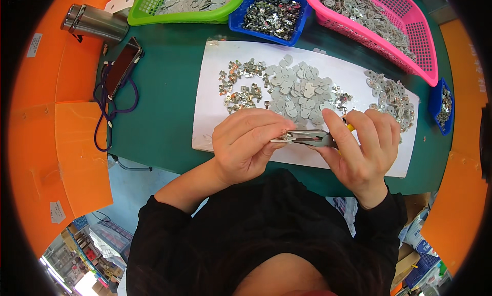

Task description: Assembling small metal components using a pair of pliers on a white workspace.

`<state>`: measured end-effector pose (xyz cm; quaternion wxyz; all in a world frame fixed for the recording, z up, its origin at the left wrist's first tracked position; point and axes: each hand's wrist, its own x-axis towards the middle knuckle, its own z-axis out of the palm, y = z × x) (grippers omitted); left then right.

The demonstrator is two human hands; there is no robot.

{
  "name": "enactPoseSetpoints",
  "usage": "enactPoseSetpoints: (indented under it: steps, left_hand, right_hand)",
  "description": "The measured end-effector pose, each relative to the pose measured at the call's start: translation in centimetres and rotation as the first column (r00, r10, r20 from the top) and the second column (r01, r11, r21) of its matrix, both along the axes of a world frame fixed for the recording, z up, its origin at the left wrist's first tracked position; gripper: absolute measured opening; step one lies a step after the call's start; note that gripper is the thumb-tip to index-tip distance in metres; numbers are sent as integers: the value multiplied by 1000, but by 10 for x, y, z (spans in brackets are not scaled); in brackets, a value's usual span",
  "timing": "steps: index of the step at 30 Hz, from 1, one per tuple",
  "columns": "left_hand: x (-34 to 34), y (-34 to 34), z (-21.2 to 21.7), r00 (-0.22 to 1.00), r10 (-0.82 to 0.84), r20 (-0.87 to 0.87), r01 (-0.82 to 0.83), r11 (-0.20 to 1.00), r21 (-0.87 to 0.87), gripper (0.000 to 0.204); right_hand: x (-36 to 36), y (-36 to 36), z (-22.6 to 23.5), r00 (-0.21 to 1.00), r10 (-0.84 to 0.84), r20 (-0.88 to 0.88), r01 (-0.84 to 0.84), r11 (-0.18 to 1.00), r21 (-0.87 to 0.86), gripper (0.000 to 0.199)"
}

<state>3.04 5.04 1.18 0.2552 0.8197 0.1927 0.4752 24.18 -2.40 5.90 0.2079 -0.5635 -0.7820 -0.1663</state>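
My left hand [247,144] pinches a small metal part [281,139] at its fingertips. My right hand [362,142] grips a pair of pliers [315,138] with a yellow handle, and the jaws meet the part between both hands. Both hands hover over the near edge of a white sheet [212,104]. On the sheet lie a heap of grey flat pieces [295,91], a cluster of shiny small metal parts [242,86] to its left, and another pile of parts [392,97] at the right.
At the far edge stand a green basket [146,12] of grey pieces, a blue tray [271,14] of shiny parts and a pink basket [410,35]. A small blue bin [442,104] sits right. A phone on a lanyard [123,65] and a steel flask [95,22] lie left.
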Motion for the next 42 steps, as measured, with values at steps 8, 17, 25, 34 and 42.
enactPoseSetpoints:
  steps: [8, 17, 25, 34, 42]
  left_hand:
    - [2, -1, -5, 1000, 0, 8, 0, 1000, -15, 15]
    - [-2, 2, -6, 998, -17, -64, 15, 999, -32, 19]
    - [2, -4, -1, 991, -13, 136, 82, 852, -518, 10]
    - [-2, -10, 13, 990, -136, 46, 134, 762, -634, 25]
    - [2, -12, 14, 989, -126, 75, 145, 771, -620, 21]
  right_hand:
    - [1, 2, 3, 999, 30, -17, -31, 996, -78, 43]
    - [0, 2, 8, 999, 36, -8, -36, 988, -148, 38]
    - [7, 4, 6, 807, -158, -568, -258, 772, -581, 24]
    - [12, 14, 5, 332, -697, -636, -824, 114, -554, 60]
    - [16, 12, -2, 296, -698, -652, -843, 129, -521, 63]
